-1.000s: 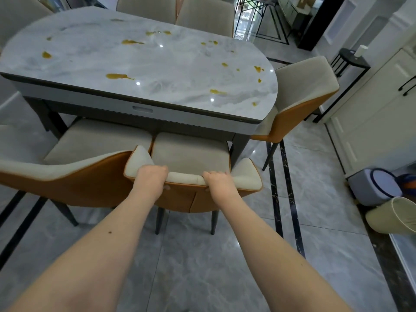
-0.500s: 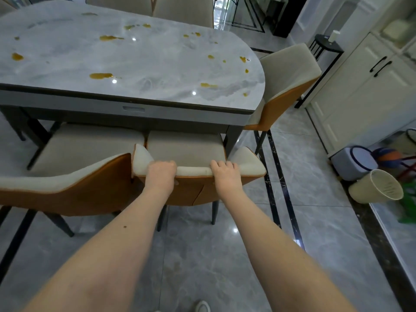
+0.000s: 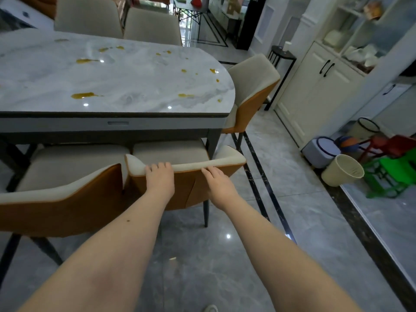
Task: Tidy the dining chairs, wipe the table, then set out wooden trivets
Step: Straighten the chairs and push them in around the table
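A cream-and-orange dining chair (image 3: pixel 225 159) stands right in front of me, its seat tucked under the marble table (image 3: pixel 135 86). My left hand (image 3: pixel 160 179) grips the top rim of its backrest, fingers curled over the cream edge. To the right, my right hand (image 3: pixel 220 184) lies against the orange back just below the rim with fingers nearly straight. Yellow-orange spills (image 3: pixel 84 95) dot the tabletop. A matching chair (image 3: pixel 56 199) stands close on the left, touching or almost touching this one. No trivets are in view.
Another chair (image 3: pixel 252 86) stands at the table's rounded right end, and two more (image 3: pixel 90 16) at the far side. At right are a white cabinet (image 3: pixel 315 91), a black side table (image 3: pixel 281 55), a blue-grey stool (image 3: pixel 322 149), a cream bin (image 3: pixel 342 170) and a green stool (image 3: pixel 396 172).
The chair has slid further under the table. My right hand has loosened from gripping the rim to lying flat against the back. My left hand still grips.
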